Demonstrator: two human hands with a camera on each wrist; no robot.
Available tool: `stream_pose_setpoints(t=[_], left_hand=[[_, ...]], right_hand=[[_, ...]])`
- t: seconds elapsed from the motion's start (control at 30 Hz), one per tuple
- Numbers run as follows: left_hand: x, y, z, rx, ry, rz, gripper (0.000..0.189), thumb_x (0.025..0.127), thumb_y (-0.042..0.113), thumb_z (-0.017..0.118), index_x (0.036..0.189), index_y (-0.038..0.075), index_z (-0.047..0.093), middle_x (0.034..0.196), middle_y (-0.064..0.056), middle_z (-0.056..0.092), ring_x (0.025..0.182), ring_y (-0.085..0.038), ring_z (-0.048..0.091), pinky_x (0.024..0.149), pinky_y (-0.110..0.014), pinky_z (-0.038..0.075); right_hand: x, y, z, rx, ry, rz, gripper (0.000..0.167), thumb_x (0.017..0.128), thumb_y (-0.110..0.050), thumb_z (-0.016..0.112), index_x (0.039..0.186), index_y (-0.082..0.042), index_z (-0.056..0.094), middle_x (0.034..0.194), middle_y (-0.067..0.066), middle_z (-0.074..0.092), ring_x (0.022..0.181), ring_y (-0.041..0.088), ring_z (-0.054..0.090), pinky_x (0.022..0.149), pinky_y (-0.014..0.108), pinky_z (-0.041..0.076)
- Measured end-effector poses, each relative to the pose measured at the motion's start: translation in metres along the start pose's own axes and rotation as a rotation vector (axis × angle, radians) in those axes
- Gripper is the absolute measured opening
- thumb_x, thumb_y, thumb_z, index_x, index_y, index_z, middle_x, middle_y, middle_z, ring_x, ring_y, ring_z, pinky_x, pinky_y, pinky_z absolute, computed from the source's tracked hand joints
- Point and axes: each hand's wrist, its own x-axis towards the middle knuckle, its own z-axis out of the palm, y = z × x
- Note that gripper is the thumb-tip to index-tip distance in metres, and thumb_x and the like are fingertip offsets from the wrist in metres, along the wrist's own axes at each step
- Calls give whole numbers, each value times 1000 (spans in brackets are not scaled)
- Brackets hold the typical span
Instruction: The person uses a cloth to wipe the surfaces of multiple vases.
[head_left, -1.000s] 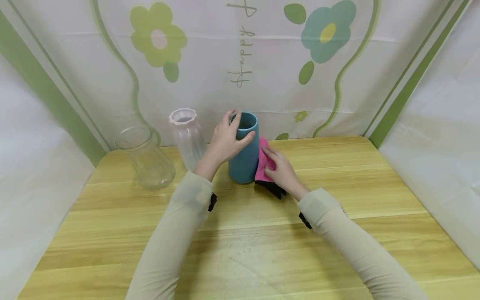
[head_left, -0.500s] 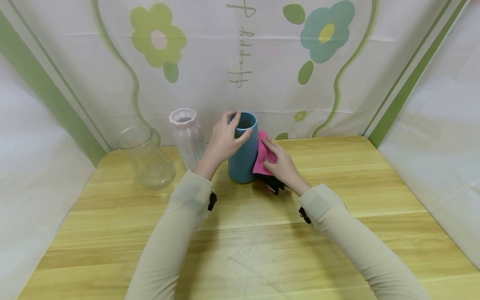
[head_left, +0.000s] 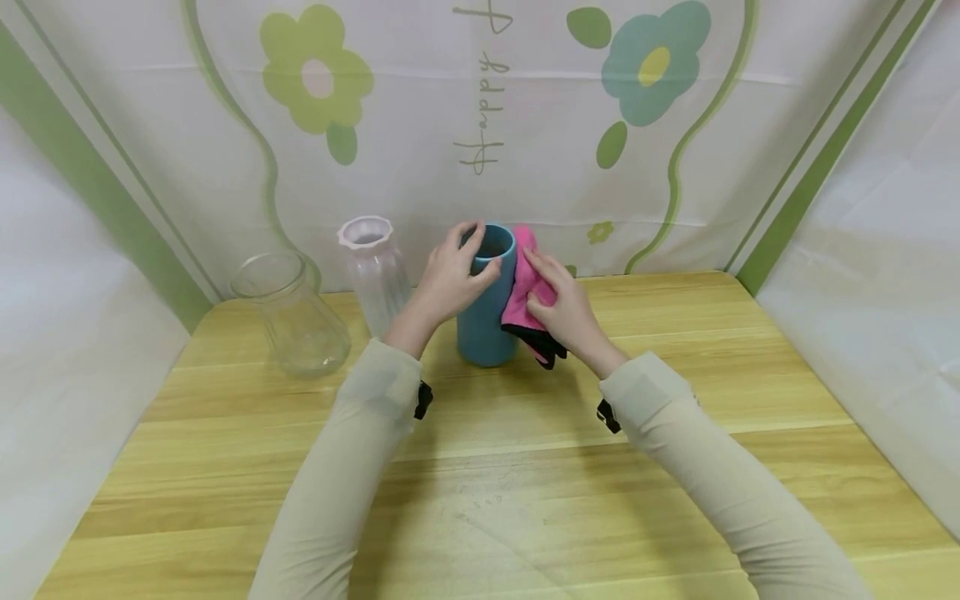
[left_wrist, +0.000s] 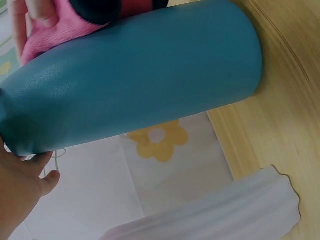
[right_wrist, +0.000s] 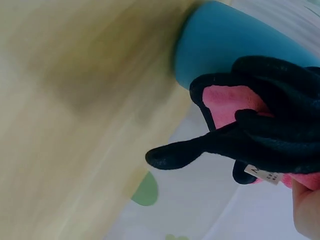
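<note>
A tall blue vase (head_left: 486, 321) stands upright on the wooden table. My left hand (head_left: 452, 279) grips its rim from the left, fingers over the edge and thumb on the near side. In my right hand (head_left: 564, 304) is a pink cloth (head_left: 525, 292) with black trim, pressed against the vase's right side. In the right wrist view, black folds (right_wrist: 280, 125) and a small white tag (right_wrist: 264, 174) hang from the cloth. The left wrist view shows the blue vase (left_wrist: 145, 75) lengthwise, with the pink cloth (left_wrist: 65, 30) along its upper side.
Left of the blue vase stands a pale pink-white fluted vase (head_left: 377, 279). Farther left is a clear glass vase (head_left: 300, 325). A white curtain (head_left: 420, 108) with printed flowers hangs behind the wooden table (head_left: 480, 483).
My right hand has slid the cloth upward along the vase's right side, from near its base toward the rim. My left hand keeps its hold, and the vase stays in place.
</note>
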Motion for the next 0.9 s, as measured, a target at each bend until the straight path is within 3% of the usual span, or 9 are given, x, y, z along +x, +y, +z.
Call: stream_pose_setpoints(t=[0.3, 0.57, 0.67, 0.9], left_hand=[[-1, -1, 1, -28, -8, -7, 70, 95, 47, 41, 154, 16, 18, 160, -6, 15, 143, -39, 24, 117, -55, 19], [1, -1, 4, -16, 4, 0, 73, 95, 49, 45, 154, 14, 19, 161, -8, 13, 145, -36, 23, 118, -53, 20], [1, -2, 6, -10, 25, 7, 72, 96, 50, 45, 153, 13, 21, 160, -11, 13, 144, -36, 22, 117, -53, 23], [0, 0, 5, 23, 53, 10, 69, 97, 48, 46, 152, 11, 26, 157, -14, 20, 143, -36, 25, 116, -52, 25]], right_hand=[[-14, 24, 14, -35, -93, 78, 63, 86, 0, 57, 146, -11, 40, 153, 16, 35, 142, 35, 32, 114, 49, 32], [-25, 39, 26, -153, -208, 209, 69, 84, 0, 57, 148, -14, 37, 154, 17, 31, 139, 39, 34, 107, 50, 39], [-26, 40, 28, -152, -208, 228, 69, 84, -1, 57, 148, -15, 36, 155, 16, 30, 140, 38, 34, 106, 50, 41], [-24, 34, 23, -111, -157, 181, 68, 83, 0, 58, 147, -13, 39, 152, 18, 35, 137, 38, 37, 108, 52, 38]])
